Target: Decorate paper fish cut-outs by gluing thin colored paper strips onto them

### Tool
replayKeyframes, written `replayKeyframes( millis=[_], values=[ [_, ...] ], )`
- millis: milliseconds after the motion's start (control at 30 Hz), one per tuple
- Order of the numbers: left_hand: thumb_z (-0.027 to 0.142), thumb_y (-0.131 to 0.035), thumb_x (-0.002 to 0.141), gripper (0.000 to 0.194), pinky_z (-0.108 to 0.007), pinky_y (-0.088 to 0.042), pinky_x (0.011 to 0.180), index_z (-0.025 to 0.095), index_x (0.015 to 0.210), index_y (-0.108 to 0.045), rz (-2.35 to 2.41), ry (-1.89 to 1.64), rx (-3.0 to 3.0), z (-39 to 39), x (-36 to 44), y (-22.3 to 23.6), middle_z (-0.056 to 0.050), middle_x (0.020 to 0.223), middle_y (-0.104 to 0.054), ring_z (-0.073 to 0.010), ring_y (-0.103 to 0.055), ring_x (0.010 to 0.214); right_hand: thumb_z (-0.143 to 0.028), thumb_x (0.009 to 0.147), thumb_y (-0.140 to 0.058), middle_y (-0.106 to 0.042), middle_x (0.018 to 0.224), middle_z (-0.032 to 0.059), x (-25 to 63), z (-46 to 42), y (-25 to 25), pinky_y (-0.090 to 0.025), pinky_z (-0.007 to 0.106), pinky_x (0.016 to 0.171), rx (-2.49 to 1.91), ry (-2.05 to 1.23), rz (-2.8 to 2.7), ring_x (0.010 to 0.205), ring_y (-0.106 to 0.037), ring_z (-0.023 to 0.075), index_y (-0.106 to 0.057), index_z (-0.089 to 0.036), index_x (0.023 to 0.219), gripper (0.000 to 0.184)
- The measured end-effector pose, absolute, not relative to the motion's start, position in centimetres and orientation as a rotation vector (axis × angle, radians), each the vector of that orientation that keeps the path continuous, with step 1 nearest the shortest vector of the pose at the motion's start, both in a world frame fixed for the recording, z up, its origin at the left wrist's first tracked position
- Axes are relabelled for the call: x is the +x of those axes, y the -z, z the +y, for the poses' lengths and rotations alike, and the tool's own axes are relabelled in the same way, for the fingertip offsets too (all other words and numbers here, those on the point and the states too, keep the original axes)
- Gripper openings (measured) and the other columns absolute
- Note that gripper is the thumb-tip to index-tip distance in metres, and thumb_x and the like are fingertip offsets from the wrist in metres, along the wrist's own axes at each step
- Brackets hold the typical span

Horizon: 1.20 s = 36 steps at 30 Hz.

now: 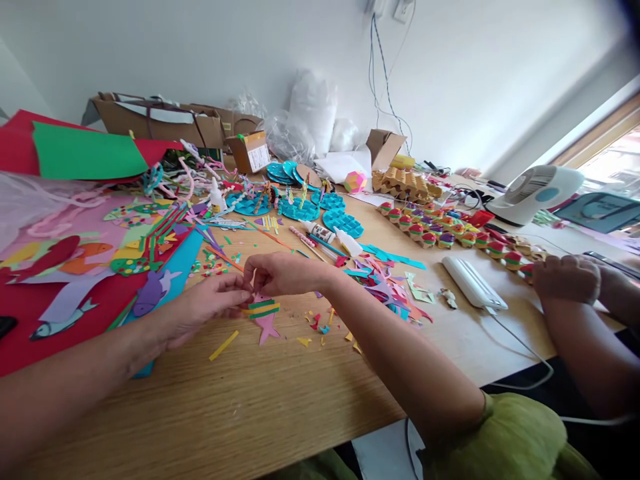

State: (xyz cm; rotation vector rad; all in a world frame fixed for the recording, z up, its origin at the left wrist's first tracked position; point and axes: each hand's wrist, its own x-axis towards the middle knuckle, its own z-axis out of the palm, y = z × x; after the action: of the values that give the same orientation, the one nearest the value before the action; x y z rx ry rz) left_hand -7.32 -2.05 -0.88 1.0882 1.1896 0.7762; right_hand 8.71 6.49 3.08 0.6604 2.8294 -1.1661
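Note:
A pink paper fish [267, 329] with green and yellow paper strips across its body lies on the table, its tail toward me. Over its head end, my right hand [280, 272] bends down with the fingertips pinched together. My left hand [225, 297] comes in from the left, fingers curled and closed, its tips meeting those of the right. Whatever small piece sits between the fingertips is hidden. A loose yellow strip [224, 345] rests just below my left hand. Small paper scraps [305, 342] are scattered to the right of the fish.
Red card sheets [45, 347] with paper fish lie at left. Paper offcuts [377, 283], glue bottles [349, 242] and blue cut-outs [343, 223] spread beyond my hands. A white power bank [474, 283], painted egg cartons [440, 230] and another person's hand [567, 279] are at right.

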Motion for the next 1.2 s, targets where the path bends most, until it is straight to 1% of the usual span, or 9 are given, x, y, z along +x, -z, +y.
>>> replayKeyframes(
  millis=[167, 367, 500, 633, 767, 867, 933, 1100, 1200],
  values=[
    [0.029, -0.065, 0.068, 0.026, -0.032, -0.043, 0.074, 0.019, 0.088, -0.052, 1.273, -0.893, 1.31, -1.3, -7.7, 1.2, 0.0, 0.08, -0.059, -0.0201, -0.058, 0.082, -0.003, 0.071, -0.051, -0.058, 0.071, -0.0026, 8.1, 5.1, -3.6, -0.038, 0.019, 0.054, 0.75, 1.086, 2.925, 0.062, -0.053, 0.0085, -0.047, -0.016, 0.104, 0.036],
    [0.029, -0.066, 0.065, 0.018, -0.03, -0.041, 0.071, 0.018, 0.072, -0.053, 1.296, -0.901, 1.331, -1.5, -7.2, 0.7, 0.001, 0.073, -0.058, -0.0179, -0.056, 0.077, -0.007, 0.072, -0.058, -0.059, 0.092, 0.0029, 8.1, 4.2, -3.2, -0.038, 0.019, 0.056, 0.781, 1.005, 3.036, 0.067, -0.054, 0.0089, -0.03, -0.018, 0.128, 0.064],
    [0.028, -0.065, 0.064, 0.014, -0.031, -0.041, 0.071, 0.018, 0.069, -0.057, 1.28, -0.841, 1.351, -1.3, -7.0, -0.1, 0.0, 0.072, -0.06, -0.0184, -0.056, 0.076, -0.008, 0.074, -0.056, -0.06, 0.088, 0.0023, 8.1, 4.0, -3.3, -0.039, 0.021, 0.057, 0.755, 0.947, 3.121, 0.067, -0.054, 0.01, -0.031, -0.018, 0.13, 0.061],
    [0.028, -0.064, 0.064, 0.012, -0.031, -0.04, 0.071, 0.019, 0.065, -0.058, 1.28, -0.778, 1.41, -1.2, -6.9, -1.1, 0.0, 0.069, -0.06, -0.0191, -0.056, 0.075, -0.007, 0.074, -0.055, -0.06, 0.089, 0.0018, 8.6, 4.0, -3.0, -0.041, 0.021, 0.059, 0.8, 1.105, 3.126, 0.065, -0.053, 0.0086, -0.035, -0.02, 0.128, 0.059],
    [0.028, -0.064, 0.064, 0.011, -0.028, -0.039, 0.066, 0.019, 0.065, -0.058, 1.331, -0.807, 1.401, -1.5, -6.9, -2.0, 0.001, 0.067, -0.059, -0.0172, -0.055, 0.071, -0.016, 0.076, -0.055, -0.059, 0.093, 0.0049, 10.3, 3.7, -2.3, -0.043, 0.022, 0.063, 1.138, 1.357, 3.082, 0.073, -0.055, 0.0102, -0.046, -0.016, 0.119, 0.043],
    [0.027, -0.064, 0.066, 0.012, -0.027, -0.04, 0.064, 0.018, 0.068, -0.056, 1.301, -0.885, 1.235, -1.8, -6.9, -2.2, 0.002, 0.069, -0.059, -0.0158, -0.056, 0.07, -0.018, 0.079, -0.052, -0.06, 0.081, 0.0027, 11.7, 2.8, -1.7, -0.042, 0.022, 0.062, 1.319, 1.571, 2.832, 0.07, -0.053, 0.0098, -0.058, -0.013, 0.1, 0.022],
    [0.025, -0.066, 0.065, 0.013, -0.026, -0.041, 0.066, 0.018, 0.069, -0.056, 1.244, -0.948, 1.102, -2.0, -6.9, -2.1, 0.002, 0.071, -0.06, -0.0149, -0.057, 0.071, -0.018, 0.078, -0.053, -0.059, 0.075, 0.0007, 12.3, 2.1, -1.3, -0.04, 0.021, 0.059, 1.356, 1.703, 2.676, 0.067, -0.052, 0.0091, -0.061, -0.013, 0.093, 0.017],
    [0.023, -0.069, 0.065, 0.015, -0.024, -0.043, 0.067, 0.017, 0.071, -0.056, 1.132, -1.035, 0.907, -2.5, -6.5, -1.4, 0.001, 0.075, -0.062, -0.0119, -0.057, 0.07, -0.019, 0.074, -0.058, -0.053, 0.063, -0.0042, 12.4, 1.2, -0.6, -0.035, 0.019, 0.058, 1.544, 1.653, 2.632, 0.058, -0.046, 0.0065, -0.063, -0.014, 0.073, 0.007],
    [0.022, -0.069, 0.065, 0.019, -0.023, -0.043, 0.063, 0.017, 0.071, -0.052, 1.145, -1.016, 0.883, -2.9, -6.5, -1.0, 0.003, 0.069, -0.059, -0.0103, -0.055, 0.065, -0.014, 0.075, -0.053, -0.051, 0.058, -0.0052, 12.5, 1.2, -0.7, -0.033, 0.017, 0.053, 1.564, 1.649, 2.605, 0.051, -0.041, 0.0047, -0.062, -0.014, 0.068, 0.012]
  ],
)
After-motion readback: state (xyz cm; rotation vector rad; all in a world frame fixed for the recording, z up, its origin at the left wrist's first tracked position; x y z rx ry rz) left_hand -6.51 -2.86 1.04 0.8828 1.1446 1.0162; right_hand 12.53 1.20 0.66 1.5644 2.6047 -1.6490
